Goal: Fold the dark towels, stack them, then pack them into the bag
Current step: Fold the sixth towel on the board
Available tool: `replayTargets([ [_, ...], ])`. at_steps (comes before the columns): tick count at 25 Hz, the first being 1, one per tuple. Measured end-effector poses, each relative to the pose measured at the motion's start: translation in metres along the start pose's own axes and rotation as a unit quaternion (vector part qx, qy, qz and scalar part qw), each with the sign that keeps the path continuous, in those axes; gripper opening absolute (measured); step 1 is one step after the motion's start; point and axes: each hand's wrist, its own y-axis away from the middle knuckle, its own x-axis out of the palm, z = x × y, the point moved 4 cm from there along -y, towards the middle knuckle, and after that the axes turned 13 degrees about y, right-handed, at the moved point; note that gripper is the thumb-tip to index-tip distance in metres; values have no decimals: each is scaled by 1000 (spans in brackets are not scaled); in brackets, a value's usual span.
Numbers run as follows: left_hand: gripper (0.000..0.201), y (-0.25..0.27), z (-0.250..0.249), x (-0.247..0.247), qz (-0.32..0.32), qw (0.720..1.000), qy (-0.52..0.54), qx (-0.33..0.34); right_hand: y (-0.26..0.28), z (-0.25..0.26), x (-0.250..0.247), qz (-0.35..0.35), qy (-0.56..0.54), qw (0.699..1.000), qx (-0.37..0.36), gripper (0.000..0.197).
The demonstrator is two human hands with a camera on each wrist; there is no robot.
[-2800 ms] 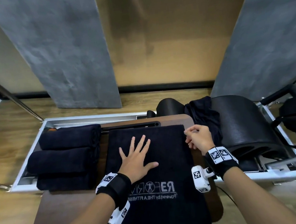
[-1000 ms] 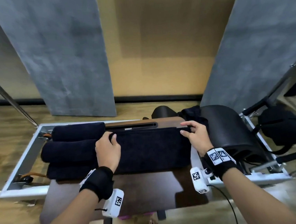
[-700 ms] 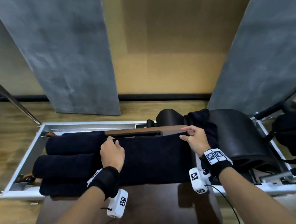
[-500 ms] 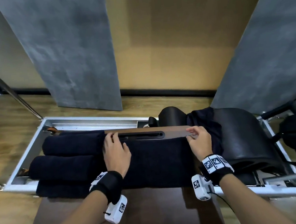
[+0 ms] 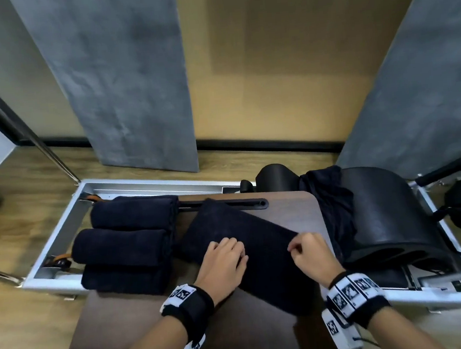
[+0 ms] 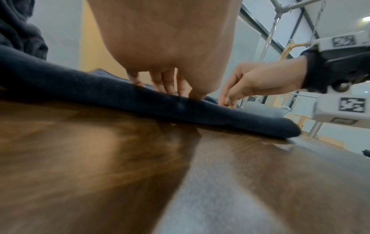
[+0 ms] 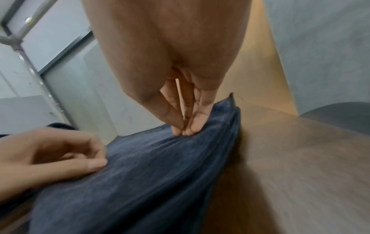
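Both my hands on the folded towel

My left hand [image 5: 223, 262] rests curled on the towel [image 5: 247, 246]; my right hand [image 5: 310, 256] pinches its edge. Rolled towels [image 5: 126, 240] sit left of it.

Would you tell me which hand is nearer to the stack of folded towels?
Left. The left hand rests on the towel being folded, just beside the stack of folded towels; the right hand holds that towel's far edge, farther away.
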Motion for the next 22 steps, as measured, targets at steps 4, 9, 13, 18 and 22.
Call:
replayTargets([
  [4,27,18,5,-5,-16,998,-55,-32,70,28,26,37,2,995,-93,20],
  [9,59,80,5,14,21,998,-34,-42,131,61,55,-10,-53,983,-175,24],
  [13,74,129,8,29,24,998,-21,-53,151,55,64,-61,-85,985,-137,32],
  [18,70,172,6,38,13,999,28,16,167,63,68,-78,-109,985,-112,31],
  [22,29,182,10,20,-73,994,69,42,174,63,69,-85,-143,982,-89,29],
])
